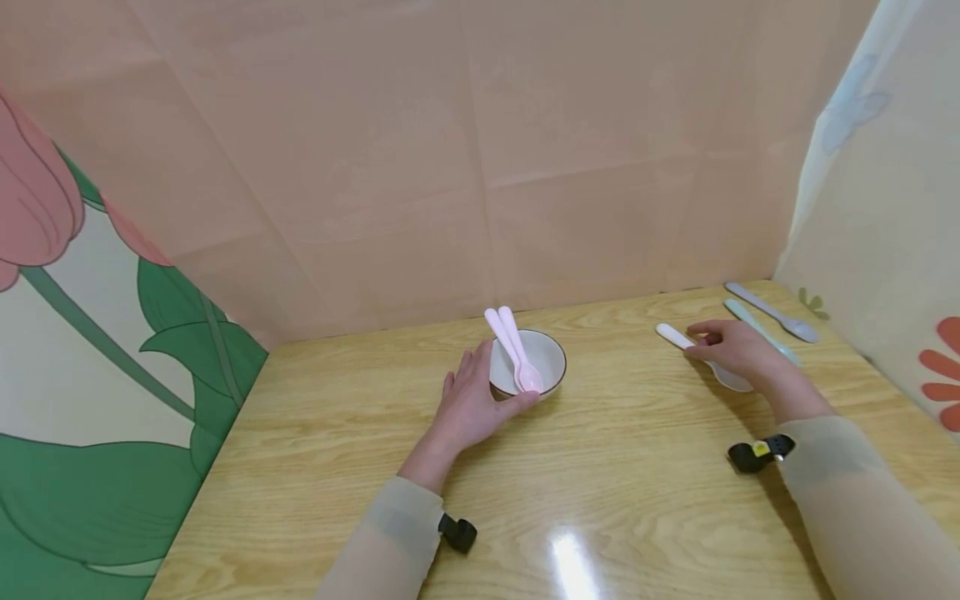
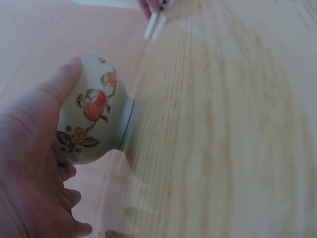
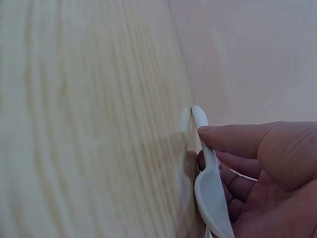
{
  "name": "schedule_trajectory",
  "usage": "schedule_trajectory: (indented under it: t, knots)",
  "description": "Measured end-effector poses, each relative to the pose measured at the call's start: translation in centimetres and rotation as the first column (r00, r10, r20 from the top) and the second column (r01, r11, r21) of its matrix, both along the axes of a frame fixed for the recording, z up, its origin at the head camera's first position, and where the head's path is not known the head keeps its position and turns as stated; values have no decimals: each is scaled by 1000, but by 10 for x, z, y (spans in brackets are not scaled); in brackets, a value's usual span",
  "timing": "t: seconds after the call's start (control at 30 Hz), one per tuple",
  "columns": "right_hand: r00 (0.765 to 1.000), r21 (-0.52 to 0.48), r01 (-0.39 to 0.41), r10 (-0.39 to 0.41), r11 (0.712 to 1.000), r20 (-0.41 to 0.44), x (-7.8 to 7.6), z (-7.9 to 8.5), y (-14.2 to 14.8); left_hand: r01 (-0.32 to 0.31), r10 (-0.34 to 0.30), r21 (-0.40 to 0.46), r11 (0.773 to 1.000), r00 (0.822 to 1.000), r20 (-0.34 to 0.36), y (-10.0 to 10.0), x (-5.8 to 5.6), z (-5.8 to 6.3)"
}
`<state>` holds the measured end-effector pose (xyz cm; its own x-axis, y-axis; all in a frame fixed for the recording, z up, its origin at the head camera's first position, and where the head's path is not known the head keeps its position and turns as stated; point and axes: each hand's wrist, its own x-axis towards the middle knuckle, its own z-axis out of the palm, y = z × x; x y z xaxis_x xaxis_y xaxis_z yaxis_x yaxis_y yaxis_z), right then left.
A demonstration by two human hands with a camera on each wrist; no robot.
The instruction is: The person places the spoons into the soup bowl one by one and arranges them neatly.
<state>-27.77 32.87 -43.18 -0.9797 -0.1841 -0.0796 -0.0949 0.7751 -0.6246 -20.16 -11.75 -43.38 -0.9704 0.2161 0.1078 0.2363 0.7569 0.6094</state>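
Observation:
A white bowl (image 1: 552,357) with a dark rim stands near the back of the table. Two pink spoons (image 1: 530,377) lie in it, their handles sticking out over its far left rim. My left hand (image 1: 468,406) holds the bowl's left and near side, the thumb along the near rim. Painted fruit and leaves show on the bowl's outside (image 2: 94,109) in the left wrist view. Over on the right, my right hand (image 1: 738,350) pinches the handle of a white spoon (image 3: 213,193) between thumb and fingers, at or just above the tabletop. Part of that spoon is hidden by the hand in the head view.
A mint green spoon (image 1: 744,315) and a light purple spoon (image 1: 765,308) lie beyond and beside my right hand. The wooden table (image 1: 615,467) meets a pinkish cloth wall (image 1: 375,167) at the back. Printed panels with flowers border both sides.

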Motion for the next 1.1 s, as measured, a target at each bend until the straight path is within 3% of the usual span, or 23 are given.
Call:
schedule_trajectory:
  t: [0.5,0.87,1.1]
  knots:
    - [1000,5,-11,11,1000,21,3,8,-5,5,-5,4,1000,1000,-16,1,-3,-2]
    - [999,-111,43,-40,993,30,-4,12,-16,7,-7,3,1000,1000,-20,0,-1,1]
    - [999,-209,32,-35,977,-9,-2,20,-28,5,-5,3,1000,1000,-28,1,-2,1]
